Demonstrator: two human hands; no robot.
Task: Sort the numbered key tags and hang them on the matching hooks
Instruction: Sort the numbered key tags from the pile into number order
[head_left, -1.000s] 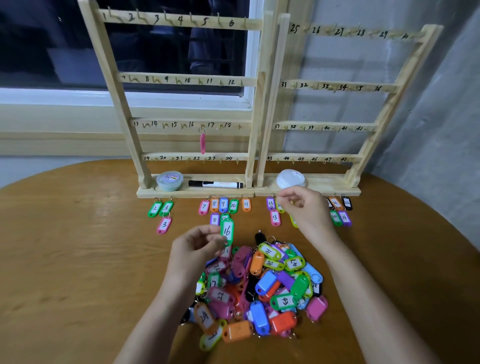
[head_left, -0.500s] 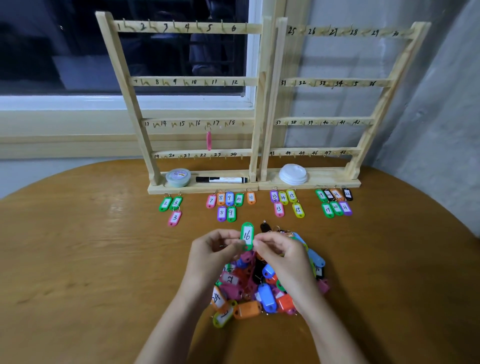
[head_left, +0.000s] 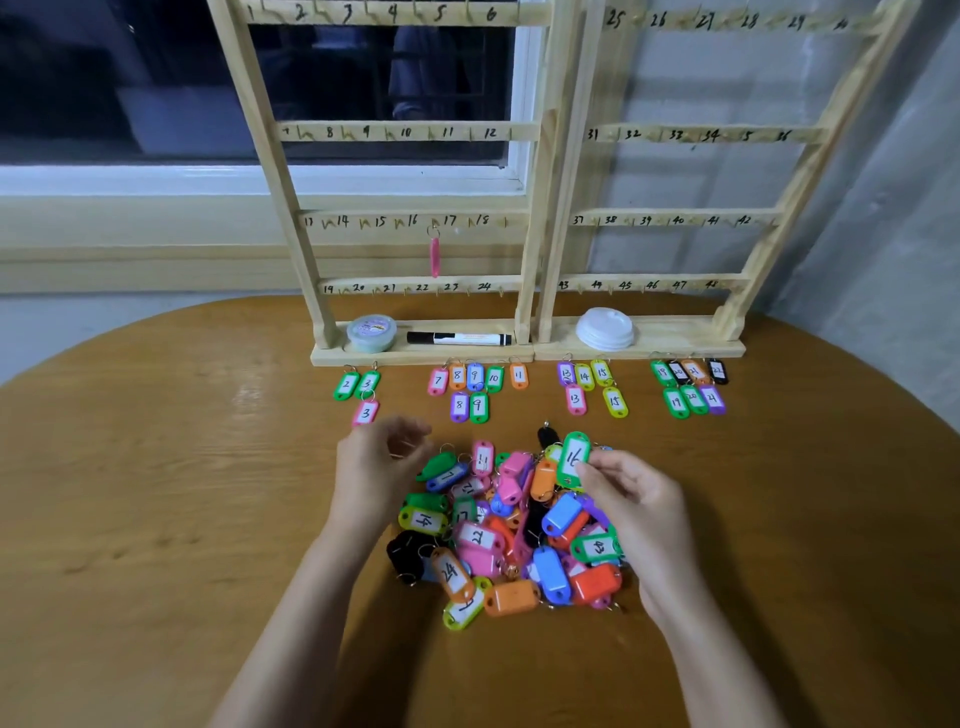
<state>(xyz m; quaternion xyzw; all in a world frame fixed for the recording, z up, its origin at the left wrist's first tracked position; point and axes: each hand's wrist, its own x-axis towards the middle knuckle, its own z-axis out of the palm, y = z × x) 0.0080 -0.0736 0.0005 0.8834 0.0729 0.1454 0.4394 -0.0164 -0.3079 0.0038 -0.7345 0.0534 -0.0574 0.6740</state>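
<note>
Tag 16 (head_left: 573, 460): pinched in the right hand (head_left: 634, 501).
Pile (head_left: 498, 525): heaped left of and before the grip.
Sorted rows (head_left: 575, 399): laid behind the grip.
Racks (head_left: 410, 132): stood farthest behind.

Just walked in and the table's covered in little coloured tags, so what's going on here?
A person is sorting numbered plastic key tags at a round wooden table. The right hand pinches a green tag marked 16 above the mixed pile of coloured tags. The left hand hovers beside the pile, apparently empty. Sorted tags lie in numbered rows before the two wooden hook racks, where only one pink tag hangs, near hook 17.
</note>
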